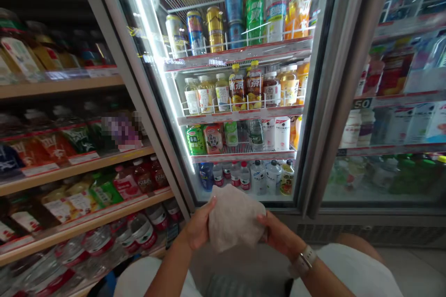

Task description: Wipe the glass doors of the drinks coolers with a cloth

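- Beige cloth bundle (235, 218), maybe a folded towel, sits between my two hands, held in the air just in front of the bottom edge of the glass-door drinks cooler (327, 102).
- My left hand (198, 227) is on the bundle's left side; left fingers (211, 206) are spread a little, thumb side up, pressing into the cloth.
- My right hand (278, 234) is on its right side; right fingers (263, 220) are curled and closed onto the cloth. Fingertips partly hidden, so I can't tell how deep they sink.
- Handling call: soft bundle, so both hands on opposite sides with an even, light squeeze looks right, and the cloth stays off the glass.
- White watch (303, 260) on my right wrist.
- Behind the glass: gold can (215, 29) and green soda bottle (255, 9) on the top shelf, tea bottles (244, 90) on the shelf below.
- Left of my hands: wooden shelving (59, 88) with packaged snacks and red-labelled water bottles (141, 231) on the low shelf.
- Vent grille (348, 232) runs under the cooler doors.
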`<state>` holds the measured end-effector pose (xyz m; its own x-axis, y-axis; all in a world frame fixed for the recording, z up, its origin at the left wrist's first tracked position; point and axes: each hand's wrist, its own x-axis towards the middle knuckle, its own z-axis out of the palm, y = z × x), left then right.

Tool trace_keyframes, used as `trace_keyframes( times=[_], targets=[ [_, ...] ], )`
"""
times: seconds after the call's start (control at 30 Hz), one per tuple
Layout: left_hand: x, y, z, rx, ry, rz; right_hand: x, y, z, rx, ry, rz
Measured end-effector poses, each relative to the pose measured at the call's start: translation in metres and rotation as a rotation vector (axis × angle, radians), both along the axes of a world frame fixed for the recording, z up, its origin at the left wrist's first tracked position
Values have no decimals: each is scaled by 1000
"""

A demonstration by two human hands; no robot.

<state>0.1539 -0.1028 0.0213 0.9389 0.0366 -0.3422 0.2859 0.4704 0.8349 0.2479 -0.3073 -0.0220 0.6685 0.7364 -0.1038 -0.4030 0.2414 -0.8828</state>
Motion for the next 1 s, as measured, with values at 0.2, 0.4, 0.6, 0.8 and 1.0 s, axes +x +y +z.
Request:
trace_keyframes(
  times=[0.2, 0.4, 0.6, 0.8, 1.0],
  targets=[
    [-25, 15, 18, 379, -133, -152, 12, -19, 39, -78, -443, 90],
    [-25, 13, 27, 644, -339, -278, 11, -23, 48, -19, -248, 32],
    [-17, 8, 21, 802, -379, -142, 2, -6, 15, 61, 136, -65],
    [-19, 1, 39, 930, -428, -56, -8, 7, -6, 38, 133, -202],
    [-24, 8, 53, 1078, -431, 45, 4, -3, -20, 43, 38, -412]
  ],
)
